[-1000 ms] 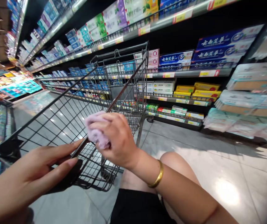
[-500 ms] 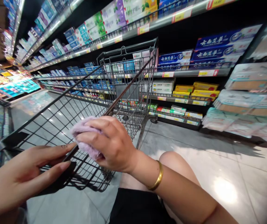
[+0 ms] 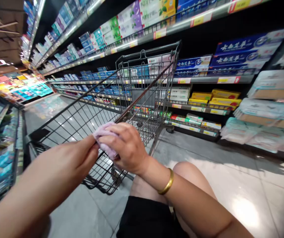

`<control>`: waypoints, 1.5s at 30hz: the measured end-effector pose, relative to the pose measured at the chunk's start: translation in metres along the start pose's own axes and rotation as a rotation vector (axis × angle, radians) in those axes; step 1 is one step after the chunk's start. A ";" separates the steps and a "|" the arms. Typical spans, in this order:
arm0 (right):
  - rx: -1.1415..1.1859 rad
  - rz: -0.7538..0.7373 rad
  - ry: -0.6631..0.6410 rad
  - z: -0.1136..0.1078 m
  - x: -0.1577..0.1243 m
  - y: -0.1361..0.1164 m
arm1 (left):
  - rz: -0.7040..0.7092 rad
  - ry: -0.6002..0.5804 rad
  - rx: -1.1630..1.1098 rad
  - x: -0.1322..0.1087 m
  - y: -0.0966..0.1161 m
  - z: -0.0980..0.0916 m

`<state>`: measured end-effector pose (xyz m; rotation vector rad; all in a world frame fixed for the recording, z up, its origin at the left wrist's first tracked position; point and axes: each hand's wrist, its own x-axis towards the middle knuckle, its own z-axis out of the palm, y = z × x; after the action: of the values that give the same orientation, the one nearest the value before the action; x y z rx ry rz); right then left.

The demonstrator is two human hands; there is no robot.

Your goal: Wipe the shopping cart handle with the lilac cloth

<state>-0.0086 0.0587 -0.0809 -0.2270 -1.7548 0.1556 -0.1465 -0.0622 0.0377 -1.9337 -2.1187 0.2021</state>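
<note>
A folded light purple cloth [image 3: 109, 137] is wrapped round the top side rail of a black wire shopping cart [image 3: 142, 94]. My right hand [image 3: 128, 147], with a gold bangle on its wrist, grips the cloth from the right. On the left, my left hand [image 3: 76, 157] has its fingers pressed together at the cloth's left edge, where it meets the rail; its fingertips are partly hidden. The cart's basket stretches away in front of me, and part of its rail is brown.
Store shelves [image 3: 196, 79] with boxed goods run behind the cart. Packaged items [image 3: 268, 109] hang at the right. A low display [image 3: 1, 145] stands at the left. My bent knee [image 3: 191, 175] is beside the cart on the tiled floor [image 3: 221, 172].
My left hand has moved right and up to the cloth, and its fingers have closed. In the picture, the cart and shelves have shifted slightly right. My right hand still grips the cloth.
</note>
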 end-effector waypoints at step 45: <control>0.004 0.076 -0.199 0.027 -0.061 0.000 | -0.189 0.073 0.131 0.016 0.007 0.008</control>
<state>-0.0238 0.0445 -0.1438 -0.2838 -1.9440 0.2440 -0.1437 -0.0448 0.0294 -1.6332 -2.1667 0.2229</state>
